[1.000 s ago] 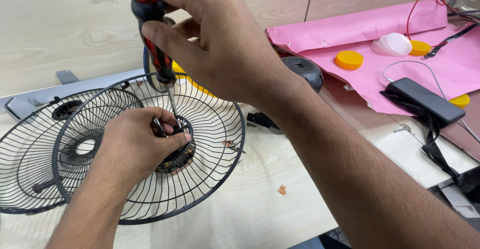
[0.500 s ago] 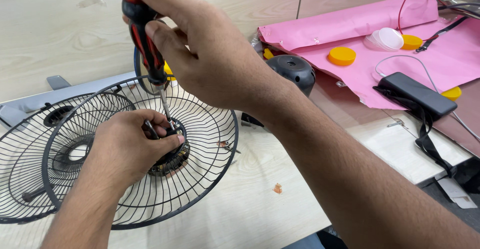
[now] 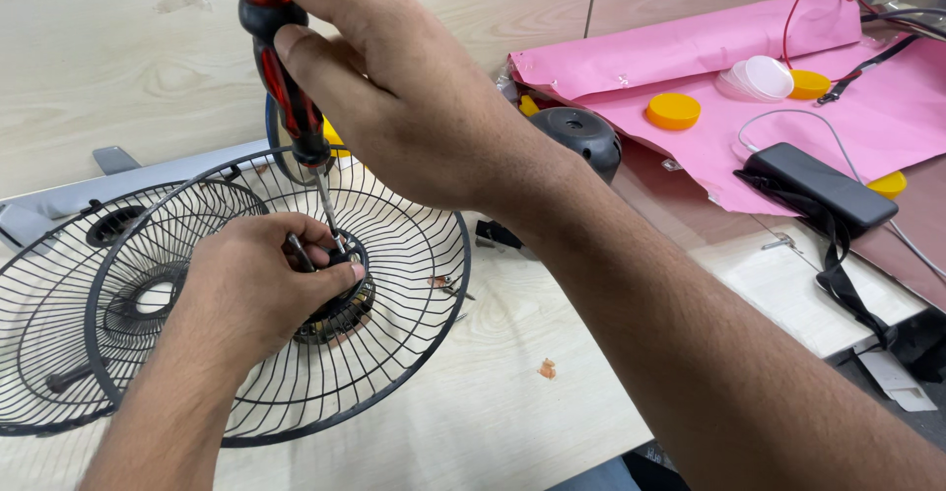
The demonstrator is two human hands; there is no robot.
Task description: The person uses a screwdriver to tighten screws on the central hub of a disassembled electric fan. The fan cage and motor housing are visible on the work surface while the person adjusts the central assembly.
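A black wire fan guard (image 3: pixel 414 284) lies dish-up on the light wooden table (image 3: pixel 512 422). My left hand (image 3: pixel 256 289) reaches into its middle and pinches the fan motor hub (image 3: pixel 340 314), which shows copper windings. My right hand (image 3: pixel 394 87) grips a red-and-black screwdriver (image 3: pixel 286 87) held nearly upright, its metal shaft pointing down into the hub beside my left fingers. The tip is hidden between them. A second black wire guard (image 3: pixel 59 304) overlaps the first on the left.
A black domed motor cover (image 3: pixel 581 136) sits behind the guard. A pink sheet (image 3: pixel 690 58) at the right holds orange caps (image 3: pixel 673 111), a clear lid (image 3: pixel 759 77), red wire and a black power adapter (image 3: pixel 808 186) with cables. A grey bar (image 3: pixel 118 181) lies at the back left.
The view has shifted slightly, and both hands and the screwdriver now sit a little lower and left in it. The screwdriver stays in the hub; my grip is unchanged.
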